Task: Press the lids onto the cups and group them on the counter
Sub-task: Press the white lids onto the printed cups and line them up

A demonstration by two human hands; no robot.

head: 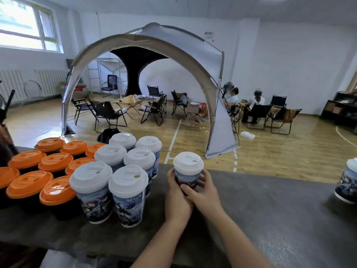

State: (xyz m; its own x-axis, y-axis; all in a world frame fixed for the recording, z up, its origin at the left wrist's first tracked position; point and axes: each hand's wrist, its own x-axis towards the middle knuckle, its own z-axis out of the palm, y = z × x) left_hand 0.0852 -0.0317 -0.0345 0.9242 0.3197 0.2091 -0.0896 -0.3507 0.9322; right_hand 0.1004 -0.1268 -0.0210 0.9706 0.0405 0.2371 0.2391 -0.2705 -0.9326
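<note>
The held cup (pixel 187 178) stands upright, long axis vertical, its white lid (pixel 188 163) on top with the sip hole at about 2 o'clock. Your left hand (pixel 176 194) and right hand (pixel 202 192) both wrap its printed wall, on the counter (pixel 270 209) just right of the white-lidded group (pixel 123 171). Press evenly around the rim, keep it plumb, then slide it toward 9 o'clock. Orange-lidded cups (pixel 38 171) sit further left.

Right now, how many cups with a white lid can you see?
8. Six stand grouped. Both hands hold one. One stands at the right edge. None seems hidden.
</note>
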